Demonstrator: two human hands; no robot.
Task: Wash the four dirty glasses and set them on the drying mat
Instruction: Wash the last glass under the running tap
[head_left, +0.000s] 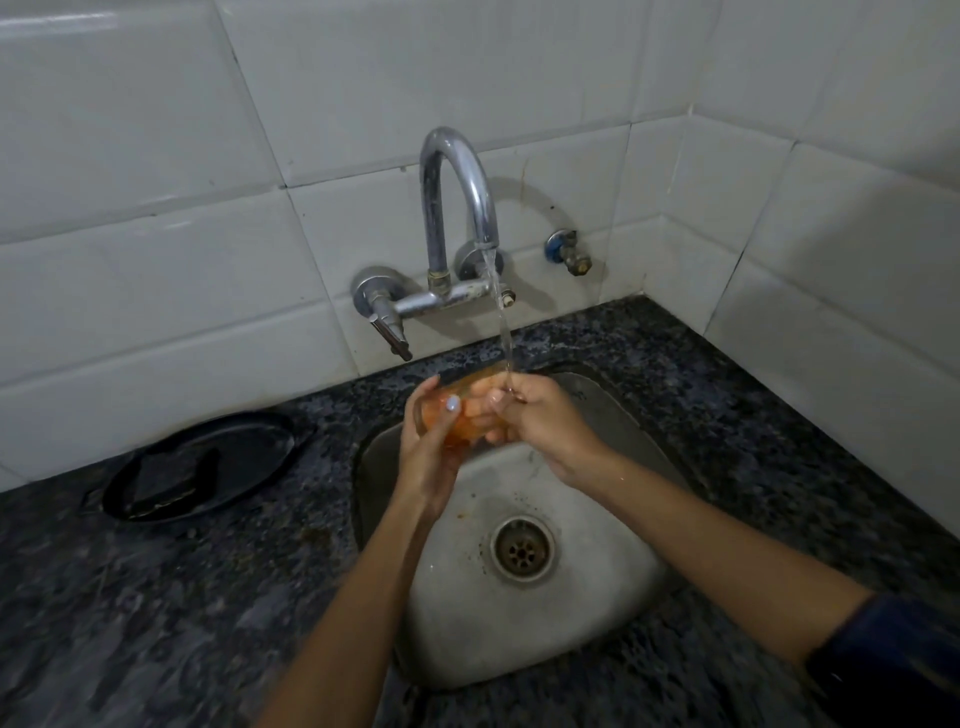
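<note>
Forearms come in from the near edge of the counter (156, 597), both reaching over the sink (613, 613) toward its far rim. Navy sleeve (893, 660) on the right arm, bottom-right corner.

Glass (462, 421), orange-tinted, is held above the far-left part of the basin, lying roughly on its side. Long axis runs left-low to right-high, about parallel to the far rim; open end looks to point right, toward the stream, though blur makes that uncertain.

Left hand (431, 441) wraps the glass from the left and below, thumb across the near face, so it carries the weight. Right hand (535, 421) closes on the right end, fingers curled at or into the mouth; how deep they go, can't tell. Both grips narrow, both on the glass.

Tap (457, 197) is running. Water (504, 322) lands right at the right-hand fingers and the glass's right end, so the mouth is already about under the stream.

Judgement: rinse or rub step on one glass. Next move likely turns on rotating about that long axis; left hand is the pivot, right hand does the wiping. Wet glass held sideways could slip.

Black tray (208, 462) with a dark scrub pad (171, 475) sits on the counter left of the sink, well apart from the hands. Other glasses and the drying mat aren't in view, so progress count unknown.
</note>
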